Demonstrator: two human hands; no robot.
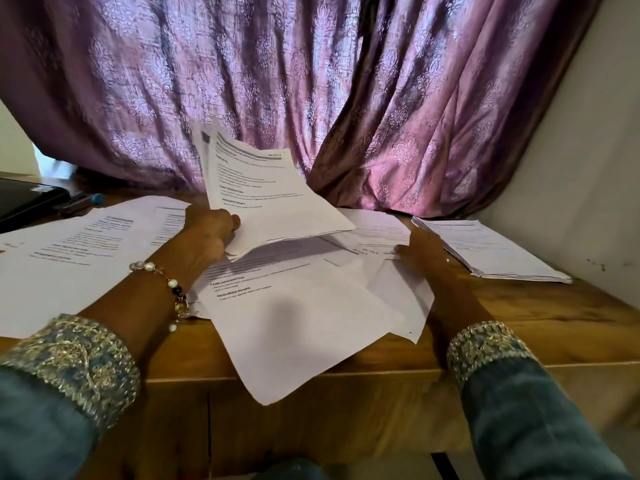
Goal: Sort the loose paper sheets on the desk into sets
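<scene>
So the loose printed sheets (294,306) are piled in a messy overlapping heap right between the two hands, with the nearest one hanging off the front edge of the wooden desk (519,327). The left hand (211,233) has its fingers and thumb pinched round the bottom edge of a small bunch of printed pages (266,199), tipped up off the heap so the headings face the person, which I'd guess is so they can read what it is before deciding where it goes. The right hand (420,249) is down flat on the heap's far right side, fingers stretched fairly straight onto a sheet there; it looks like it's either pinning the pile so it doesn't slide or feeling for the next page, I can't tell which. Just past the right hand, further right, there's a squared-up stack of pages (491,251) sitting on its own, edges lined up, so that reads as a finished set. Out past the left hand and forearm, more printed sheets (69,258) lie spread out flat, maybe another set in progress. Further left of that is a dark laptop (27,199) with a blue pen (86,199) next to it. A purple patterned curtain (311,81) hangs behind everything. I'd say the sorting's maybe halfway, plenty left in the middle.
</scene>
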